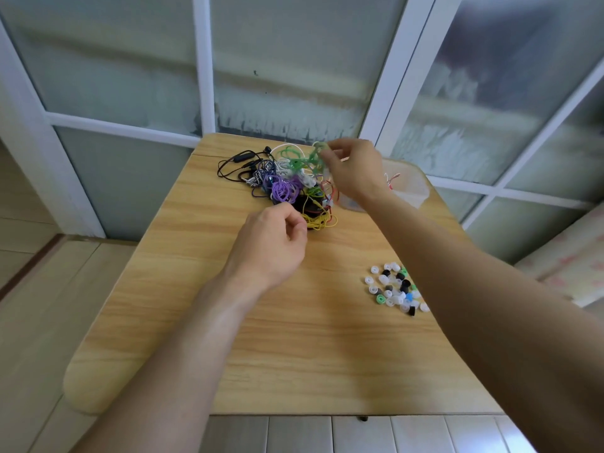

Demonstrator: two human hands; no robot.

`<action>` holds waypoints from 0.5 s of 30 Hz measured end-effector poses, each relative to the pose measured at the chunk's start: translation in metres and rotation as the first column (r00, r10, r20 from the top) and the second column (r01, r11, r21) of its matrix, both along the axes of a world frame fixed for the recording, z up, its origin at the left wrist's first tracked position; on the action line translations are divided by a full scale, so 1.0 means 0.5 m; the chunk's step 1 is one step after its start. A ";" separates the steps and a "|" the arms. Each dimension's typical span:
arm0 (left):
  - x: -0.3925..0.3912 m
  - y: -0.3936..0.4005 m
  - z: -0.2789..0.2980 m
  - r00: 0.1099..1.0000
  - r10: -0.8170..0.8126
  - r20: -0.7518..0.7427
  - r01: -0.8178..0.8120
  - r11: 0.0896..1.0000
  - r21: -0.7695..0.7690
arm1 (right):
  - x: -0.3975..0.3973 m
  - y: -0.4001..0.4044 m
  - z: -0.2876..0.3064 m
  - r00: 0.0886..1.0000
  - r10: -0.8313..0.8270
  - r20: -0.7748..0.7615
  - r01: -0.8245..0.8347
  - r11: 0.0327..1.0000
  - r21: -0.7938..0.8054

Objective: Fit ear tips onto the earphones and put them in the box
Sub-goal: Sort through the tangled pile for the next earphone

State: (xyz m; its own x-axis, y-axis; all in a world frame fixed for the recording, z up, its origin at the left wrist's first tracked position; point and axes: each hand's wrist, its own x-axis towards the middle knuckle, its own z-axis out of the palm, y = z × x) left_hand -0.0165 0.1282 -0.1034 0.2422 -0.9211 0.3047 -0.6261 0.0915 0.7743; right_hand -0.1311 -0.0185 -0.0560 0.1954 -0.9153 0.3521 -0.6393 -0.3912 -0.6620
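Two hands work over the counter point(202, 322): the left hand point(273, 243) hovers with curled fingers by the earphone pile point(284, 188), holding nothing I can see; the right hand point(354, 168) pinches the blurred green earphones point(312, 160). Ear tips point(394, 289) lie right; a clear box point(411, 184) sits beyond.

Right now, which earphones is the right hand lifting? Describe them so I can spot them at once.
Start at the wooden table and find the tangled pile of earphones at its far end. Just above the pile's right side, the right hand pinches the green earphones. Theirs is the only cable raised off the pile; the purple, yellow and black ones lie flat.
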 end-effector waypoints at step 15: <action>-0.018 -0.001 -0.004 0.999 -0.006 -0.045 0.007 1.000 0.026 | -0.055 0.020 -0.002 0.919 -0.067 0.388 -0.046 0.960 0.276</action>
